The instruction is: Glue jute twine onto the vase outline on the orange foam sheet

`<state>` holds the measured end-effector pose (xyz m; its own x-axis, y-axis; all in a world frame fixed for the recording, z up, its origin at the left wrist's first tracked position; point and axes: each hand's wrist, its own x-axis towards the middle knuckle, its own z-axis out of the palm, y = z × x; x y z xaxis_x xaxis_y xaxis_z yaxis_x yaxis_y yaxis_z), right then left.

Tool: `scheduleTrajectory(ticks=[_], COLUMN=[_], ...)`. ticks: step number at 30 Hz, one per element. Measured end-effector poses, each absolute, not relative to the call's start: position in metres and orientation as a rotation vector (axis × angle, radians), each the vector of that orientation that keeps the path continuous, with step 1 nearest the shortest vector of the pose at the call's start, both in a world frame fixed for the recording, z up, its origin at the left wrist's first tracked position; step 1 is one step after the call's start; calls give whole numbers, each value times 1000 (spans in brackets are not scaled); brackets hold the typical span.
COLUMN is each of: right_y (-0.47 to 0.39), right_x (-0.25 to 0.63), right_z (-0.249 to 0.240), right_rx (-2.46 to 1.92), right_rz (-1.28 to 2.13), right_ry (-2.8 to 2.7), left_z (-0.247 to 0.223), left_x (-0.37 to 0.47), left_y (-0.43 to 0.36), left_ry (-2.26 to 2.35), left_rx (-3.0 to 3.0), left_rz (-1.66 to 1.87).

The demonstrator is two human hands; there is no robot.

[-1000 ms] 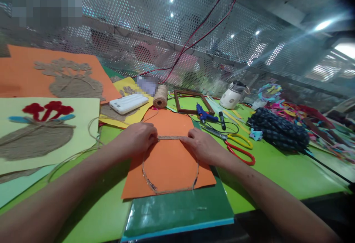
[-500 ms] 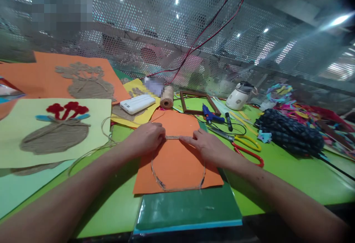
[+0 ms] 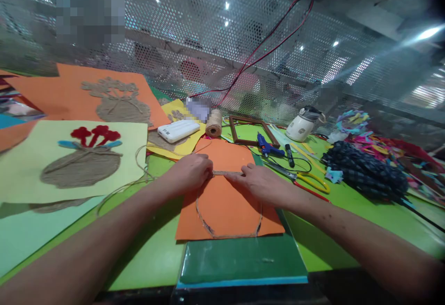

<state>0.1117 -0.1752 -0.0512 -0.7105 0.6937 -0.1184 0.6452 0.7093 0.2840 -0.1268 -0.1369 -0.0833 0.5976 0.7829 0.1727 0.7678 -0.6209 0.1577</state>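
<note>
My left hand (image 3: 197,170) is closed, its fingertips pinched on the left end of a short taut stretch of jute twine (image 3: 218,173). At the right end of that stretch is my right hand (image 3: 255,182), one digit extended along the twine and the others curled in by it. Beneath both hands lies an orange sheet (image 3: 229,207), on which a twine outline (image 3: 198,210) forms a rounded pot shape with dark marks at its lower corners. A loose twine strand (image 3: 137,156) trails left of my left hand. The fingertips' undersides are hidden.
A green folder (image 3: 243,261) lies under the sheet. Behind stand a twine spool (image 3: 213,124), white power bank (image 3: 179,130) and wooden frame (image 3: 234,133). To the right are a blue glue gun (image 3: 267,146), scissors (image 3: 314,182) and bottle (image 3: 301,124). Finished twine artwork (image 3: 83,166) lies left.
The view has shifted slightly, so most things appear farther right. My hands are slightly farther apart in the picture, with more twine showing beside the right fingertips.
</note>
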Motion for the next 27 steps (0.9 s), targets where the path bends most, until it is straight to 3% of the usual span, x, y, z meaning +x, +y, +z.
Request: scheduleTrajectory(ticks=[27], right_y=[-173], right_x=[118], right_z=[-60], right_rx=[1059], right_rz=[358], right_ry=[2755], left_z=[-82], left_x=[-124], left_y=[-138], left_ry=[1379], left_rx=[2694], left_rz=[333])
